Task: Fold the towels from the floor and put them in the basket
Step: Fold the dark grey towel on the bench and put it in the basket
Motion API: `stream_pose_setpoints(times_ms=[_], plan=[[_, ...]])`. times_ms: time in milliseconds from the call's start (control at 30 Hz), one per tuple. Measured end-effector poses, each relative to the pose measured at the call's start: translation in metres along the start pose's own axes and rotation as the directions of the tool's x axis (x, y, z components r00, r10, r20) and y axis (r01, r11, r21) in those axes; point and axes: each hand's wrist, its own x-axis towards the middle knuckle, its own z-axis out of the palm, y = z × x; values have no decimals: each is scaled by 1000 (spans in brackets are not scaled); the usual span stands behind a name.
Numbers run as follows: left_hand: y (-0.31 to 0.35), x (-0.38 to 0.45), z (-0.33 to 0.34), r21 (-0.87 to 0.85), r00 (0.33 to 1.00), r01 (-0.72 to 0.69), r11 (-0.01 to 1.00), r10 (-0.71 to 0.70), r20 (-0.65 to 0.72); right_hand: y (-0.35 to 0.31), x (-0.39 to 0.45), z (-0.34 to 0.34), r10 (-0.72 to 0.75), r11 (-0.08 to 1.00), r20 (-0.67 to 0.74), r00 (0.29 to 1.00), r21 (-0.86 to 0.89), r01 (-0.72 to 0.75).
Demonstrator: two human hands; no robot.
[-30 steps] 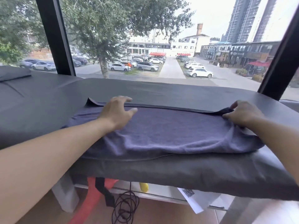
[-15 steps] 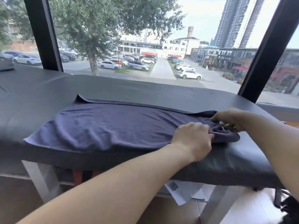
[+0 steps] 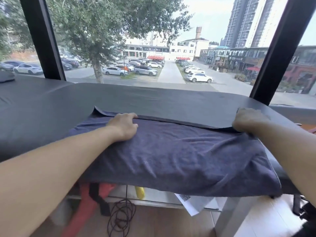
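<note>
A dark blue towel [image 3: 179, 154] lies folded over on the black-covered table [image 3: 153, 100], its near fold hanging past the table's front edge. My left hand [image 3: 124, 125] presses on the towel's far edge near the left end, fingers curled over the hem. My right hand [image 3: 248, 120] grips the far right corner of the towel. No basket is in view.
A large window with black frame posts [image 3: 42, 38] stands right behind the table. Another dark cloth [image 3: 6, 76] lies at the far left of the table. Under the table are a coiled cable [image 3: 121, 218], a red object [image 3: 85, 202], a yellow item and white paper [image 3: 193, 202].
Both hands were bunched at the towel's right end half a second ago. My left hand has moved back to the left along the far edge, and the towel now lies doubled toward me.
</note>
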Motion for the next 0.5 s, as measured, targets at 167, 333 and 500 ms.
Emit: stream_pose_setpoints(times_ms=[167, 333, 500], plan=[[-75, 24, -16, 58, 991, 132, 990, -132, 6, -40, -4, 9, -455, 853, -167, 875, 200, 482], [-92, 44, -17, 74, 989, 89, 993, -80, -125, -72, 9, 33, -543, 788, -118, 831, 271, 553], [-115, 63, -30, 250, 969, 90, 964, -27, -247, -90, 31, 49, -522, 804, -171, 836, 229, 549]])
